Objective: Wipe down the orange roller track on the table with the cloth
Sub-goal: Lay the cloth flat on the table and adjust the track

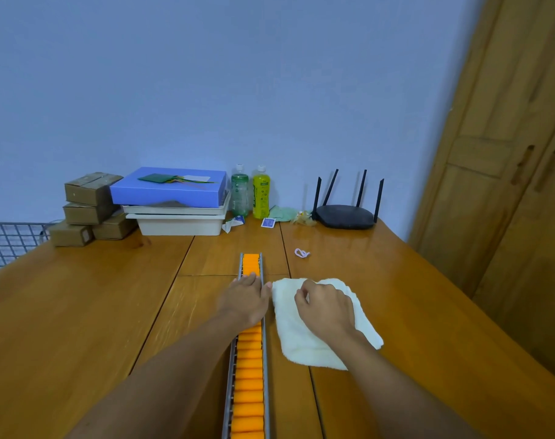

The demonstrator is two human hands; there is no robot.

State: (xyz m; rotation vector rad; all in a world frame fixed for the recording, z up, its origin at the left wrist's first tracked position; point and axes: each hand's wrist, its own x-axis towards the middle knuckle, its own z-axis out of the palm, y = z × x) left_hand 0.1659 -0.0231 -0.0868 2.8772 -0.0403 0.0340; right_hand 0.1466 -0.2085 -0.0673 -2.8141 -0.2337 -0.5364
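Track: orange roller track (249, 375) runs lengthwise down the middle of a wooden table (79, 312), from the near edge of the view away toward the wall; short cylindrical orange rollers sit side by side like ladder rungs between two thin grey metal rails.
Left hand: left hand (246, 301) lies palm down across the track near its far end, fingers straight and pressed together, covering several rollers; the thumb tip reaches the right rail, just beside the cloth.
Cloth: white cloth (314, 343), soft and nubbly like terry towelling, lies folded in a rough rectangle flat on the table, just to the right of the track (its left edge runs alongside the rail).
Right hand: right hand (327, 307) rests on top of the cloth, fingers curled inward and bunched near its far edge; whether they actually pinch the fabric cannot be told.
Table: glossy honey-coloured boards with dark seams.
Near the track: small pink loop (302, 253) lies on the wood beyond the cloth.
Back row: brown cardboard boxes (89, 209) in a stack, blue flat box (168, 190) atop stacked white plastic trays (178, 223), green bottle (239, 193) beside yellow bottle (261, 194), black router (346, 215) with four upright antennas.
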